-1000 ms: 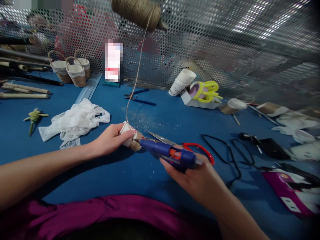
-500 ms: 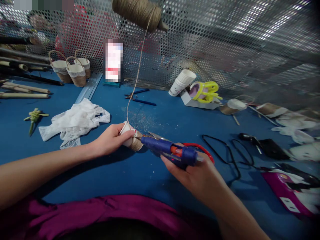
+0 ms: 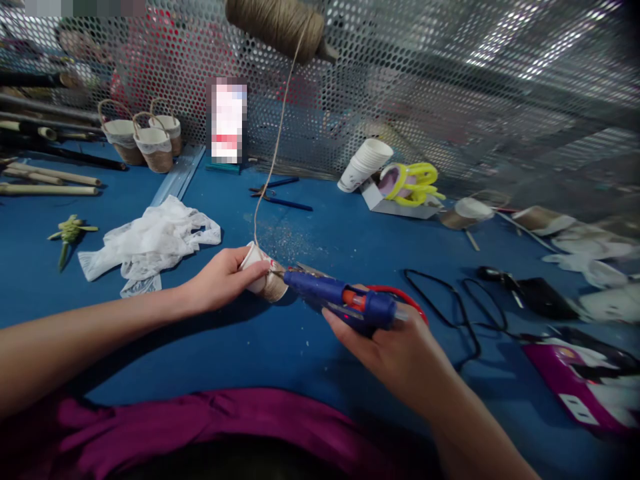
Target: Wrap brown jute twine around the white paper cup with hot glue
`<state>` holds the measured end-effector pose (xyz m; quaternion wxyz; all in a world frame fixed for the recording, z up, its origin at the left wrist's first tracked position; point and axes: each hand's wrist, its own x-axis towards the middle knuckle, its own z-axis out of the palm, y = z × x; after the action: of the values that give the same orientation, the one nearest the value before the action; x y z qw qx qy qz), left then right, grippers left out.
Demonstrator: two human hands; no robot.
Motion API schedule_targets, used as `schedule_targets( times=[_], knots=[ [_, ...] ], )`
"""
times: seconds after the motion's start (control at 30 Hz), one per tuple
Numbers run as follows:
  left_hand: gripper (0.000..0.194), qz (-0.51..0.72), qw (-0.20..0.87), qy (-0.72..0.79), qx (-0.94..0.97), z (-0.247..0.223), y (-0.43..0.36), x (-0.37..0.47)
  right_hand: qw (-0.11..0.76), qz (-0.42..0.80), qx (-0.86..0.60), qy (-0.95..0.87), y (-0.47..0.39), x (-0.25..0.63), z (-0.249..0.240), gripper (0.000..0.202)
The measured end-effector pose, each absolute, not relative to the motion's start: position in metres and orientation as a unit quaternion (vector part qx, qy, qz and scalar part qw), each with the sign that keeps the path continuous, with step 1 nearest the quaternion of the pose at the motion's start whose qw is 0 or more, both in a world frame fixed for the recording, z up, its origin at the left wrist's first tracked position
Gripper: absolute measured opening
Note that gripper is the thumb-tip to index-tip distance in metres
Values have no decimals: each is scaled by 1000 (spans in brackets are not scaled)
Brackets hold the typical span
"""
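1. The paper cup [image 3: 256, 259] was held tilted above the bench [image 3: 280, 363], pinched between the thumb and fingers of the left hand [image 3: 220, 277].
2. The glue gun [image 3: 323, 290] was gripped in the right hand [image 3: 400, 347], its nozzle aimed at the cup's side — contact could not be confirmed.
3. Little had changed: the nozzle had been kept near the wrapped end, and no added winding was seen.
4. Twine [image 3: 281, 127] was strung from the spool [image 3: 273, 25] to the cup — part of its side was uncovered.
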<state>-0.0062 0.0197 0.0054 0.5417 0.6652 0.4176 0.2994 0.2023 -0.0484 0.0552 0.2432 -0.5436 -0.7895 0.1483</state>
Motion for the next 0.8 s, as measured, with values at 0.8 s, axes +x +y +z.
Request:
schedule_targets(
  times=[0.8],
  knots=[
    [36,296,545,416,665,8,18,-6,228,143,-542,-796,-48,206,55,2]
  ],
)
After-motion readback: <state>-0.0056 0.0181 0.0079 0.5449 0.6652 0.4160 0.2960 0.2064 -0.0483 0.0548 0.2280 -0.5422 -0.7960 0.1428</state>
